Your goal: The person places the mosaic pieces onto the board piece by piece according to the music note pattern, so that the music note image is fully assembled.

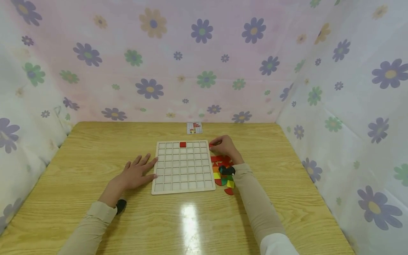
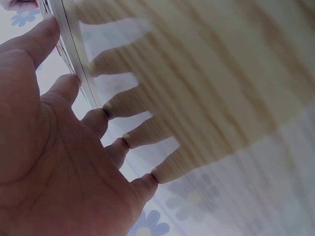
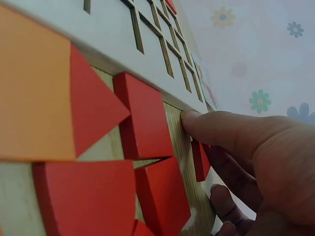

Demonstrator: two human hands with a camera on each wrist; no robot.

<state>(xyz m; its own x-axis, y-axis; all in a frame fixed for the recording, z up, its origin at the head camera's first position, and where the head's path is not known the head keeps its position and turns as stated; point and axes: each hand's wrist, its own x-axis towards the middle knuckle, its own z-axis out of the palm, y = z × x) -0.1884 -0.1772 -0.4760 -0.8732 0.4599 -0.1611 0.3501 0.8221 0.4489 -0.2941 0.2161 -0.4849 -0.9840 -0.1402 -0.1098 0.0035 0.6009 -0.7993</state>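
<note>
A pale wooden grid board [image 1: 175,192] lies on the table, with one red square block [image 1: 182,144] in its far row. My left hand [image 1: 136,175] rests flat with fingers spread, its thumb and a fingertip touching the board's left edge. Beside the far right corner of the board, my right hand [image 1: 224,146] pinches a small red block [image 3: 200,160] between thumb and fingers. The fingers hide part of that block, so its full shape cannot be told. Close to this hand, more red blocks [image 3: 147,118] lie along the board's edge.
Several loose pieces lie right of the board, among them an orange block [image 3: 34,88], a yellow square [image 1: 230,184] and a red quarter-round piece [image 1: 228,191]. A small pattern card [image 1: 194,128] lies behind the board. Flowered cloth [image 1: 172,63] hangs around the wooden table [image 1: 143,226].
</note>
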